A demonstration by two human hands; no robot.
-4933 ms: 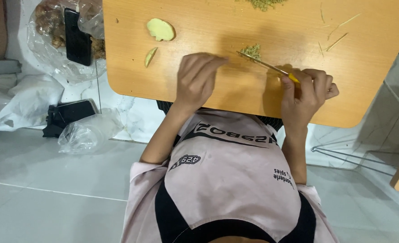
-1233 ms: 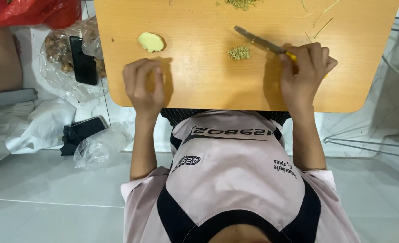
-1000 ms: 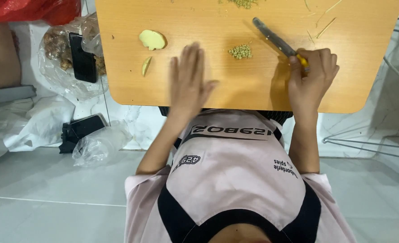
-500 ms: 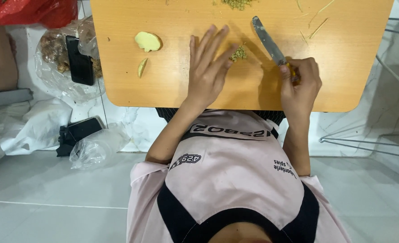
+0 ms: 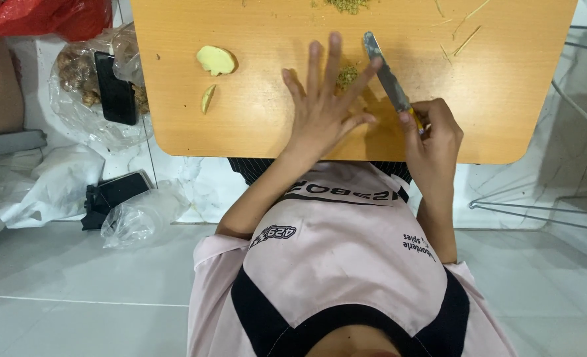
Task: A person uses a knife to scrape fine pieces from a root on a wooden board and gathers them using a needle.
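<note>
While my right hand [image 5: 432, 135] is clamped on the knife [image 5: 387, 74] and my left hand [image 5: 323, 112] lies flat and open, one little chopped pile [image 5: 347, 75] is done on the counter [image 5: 505, 99], but two ginger pieces [image 5: 215, 60] still wait

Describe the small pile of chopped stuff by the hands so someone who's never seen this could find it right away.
Start at the orange wooden board. Near its middle the left hand lies flat with fingers spread, and the right hand holds a knife. The small chopped pile sits between the left fingertips and the blade: greenish-yellow and finely minced, unlike the two pale whole slices farther left.
</note>
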